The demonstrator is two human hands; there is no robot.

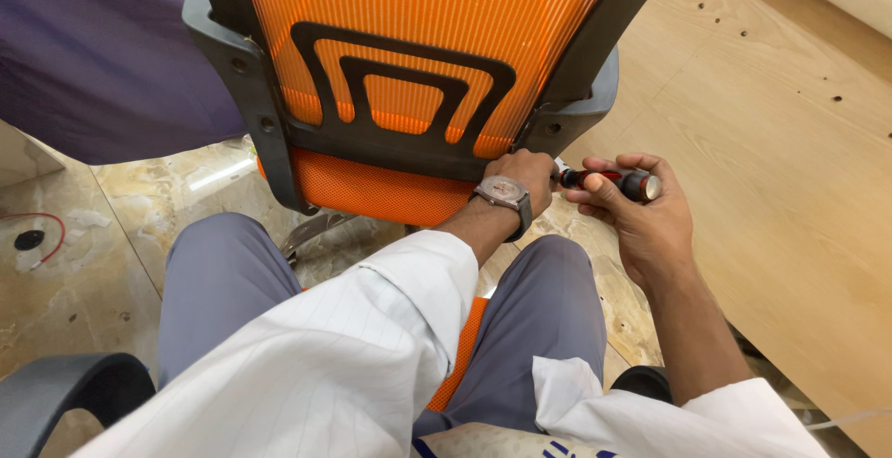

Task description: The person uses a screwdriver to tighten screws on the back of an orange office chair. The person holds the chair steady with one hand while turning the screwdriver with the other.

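An orange mesh office chair back [418,40] with a black frame stands right in front of me. My left hand [520,175], with a wristwatch on the wrist, is closed on the lower right corner of the black frame [557,124]. My right hand [641,216] grips a screwdriver [618,182] with a red and black handle. It lies level, its tip pointing left toward the frame beside my left hand. The tip itself is hidden behind my left hand.
I sit with grey-trousered knees [223,272] apart on an orange seat. A light wooden board [780,142] with small holes lies at the right. A purple cloth [93,49] hangs at the upper left over a marble floor [121,207]. A grey armrest [65,393] is at the lower left.
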